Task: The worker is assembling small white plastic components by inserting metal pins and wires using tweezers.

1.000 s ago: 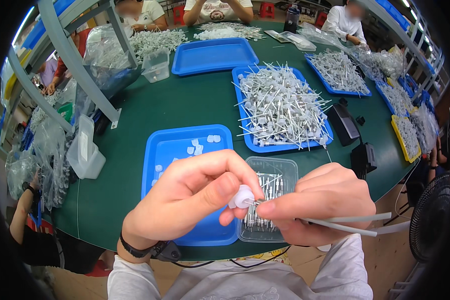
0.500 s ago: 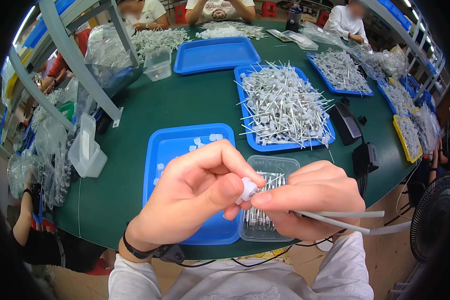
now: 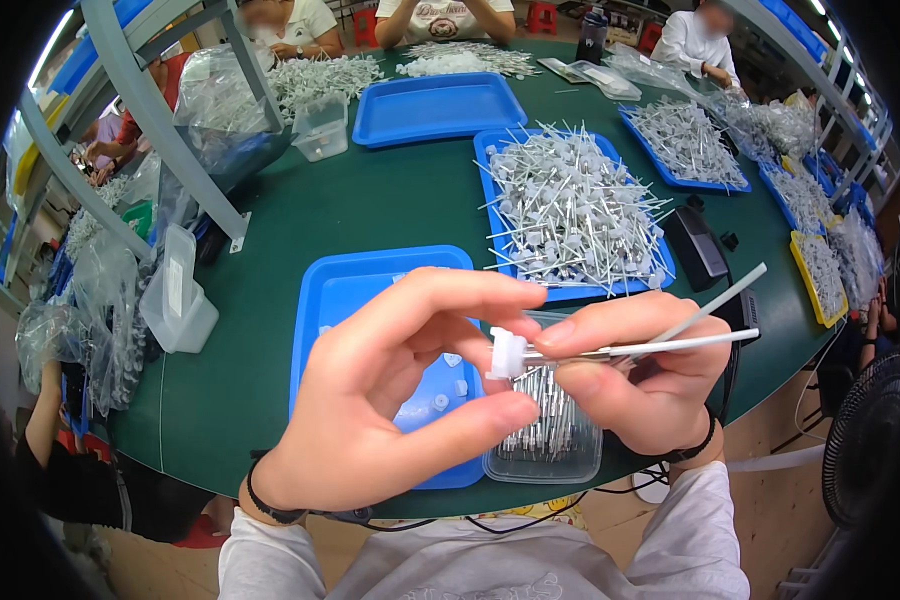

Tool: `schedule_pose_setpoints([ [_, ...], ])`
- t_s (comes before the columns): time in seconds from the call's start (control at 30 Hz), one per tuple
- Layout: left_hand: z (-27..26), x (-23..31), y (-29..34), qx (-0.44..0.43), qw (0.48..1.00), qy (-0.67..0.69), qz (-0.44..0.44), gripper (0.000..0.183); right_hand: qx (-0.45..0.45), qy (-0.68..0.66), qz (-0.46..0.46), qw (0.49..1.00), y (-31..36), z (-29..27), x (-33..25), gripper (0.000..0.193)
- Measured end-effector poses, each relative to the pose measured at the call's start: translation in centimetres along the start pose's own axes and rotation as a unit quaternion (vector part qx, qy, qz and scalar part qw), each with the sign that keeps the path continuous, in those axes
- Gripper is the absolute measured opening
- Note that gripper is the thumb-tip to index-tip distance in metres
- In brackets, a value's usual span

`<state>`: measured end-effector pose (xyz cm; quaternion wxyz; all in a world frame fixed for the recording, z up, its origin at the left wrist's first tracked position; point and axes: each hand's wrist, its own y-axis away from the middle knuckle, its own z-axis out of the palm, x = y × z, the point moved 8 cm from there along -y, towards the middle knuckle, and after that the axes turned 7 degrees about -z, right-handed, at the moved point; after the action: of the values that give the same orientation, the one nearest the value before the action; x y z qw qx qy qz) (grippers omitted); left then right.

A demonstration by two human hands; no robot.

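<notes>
Between the thumb and fingers of my right hand [image 3: 660, 385] is a thin metal-and-tube piece, pinched near a white plastic cap [image 3: 508, 353] at its left end. Two thin whitish tubes [image 3: 705, 342] stick out to the right past that hand. My left hand [image 3: 355, 390] is open around the cap, its thumb and index finger apart; whether a rear finger touches the cap is hidden. Under the hands lie a blue tray [image 3: 308, 300] with several loose white caps [image 3: 441, 402] and a clear plastic box [image 3: 540, 472] full of slim metal parts.
A blue tray [image 3: 510, 283] heaped with similar tubed pieces [image 3: 580, 205] stands beyond my right hand. Farther back is another blue tray [image 3: 435, 110]. A clear tub [image 3: 180, 325] and grey rack legs [image 3: 165, 120] are left, a black fan [image 3: 875, 430] right. Several people sit around the green table [image 3: 240, 330].
My left thumb and index finger have come off the white cap and spread apart. My right hand has turned, showing its thumb below, and the tubes now point higher.
</notes>
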<state>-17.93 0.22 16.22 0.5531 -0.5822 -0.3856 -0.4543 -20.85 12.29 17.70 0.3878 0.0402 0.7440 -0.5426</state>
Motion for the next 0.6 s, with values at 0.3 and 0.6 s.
schedule_pose_setpoints([
  [0.3,-0.3,0.6,0.3,-0.03,0.999,0.001,0.028,0.042,-0.005,-0.083,0.007,0.996,0.0,0.0,0.0,0.02],
  [0.6,-0.1,1.0,1.2,0.048,0.997,-0.064,0.023,0.037,-0.04,-0.064,-0.049,0.996,0.1,0.6,-0.3,0.021],
])
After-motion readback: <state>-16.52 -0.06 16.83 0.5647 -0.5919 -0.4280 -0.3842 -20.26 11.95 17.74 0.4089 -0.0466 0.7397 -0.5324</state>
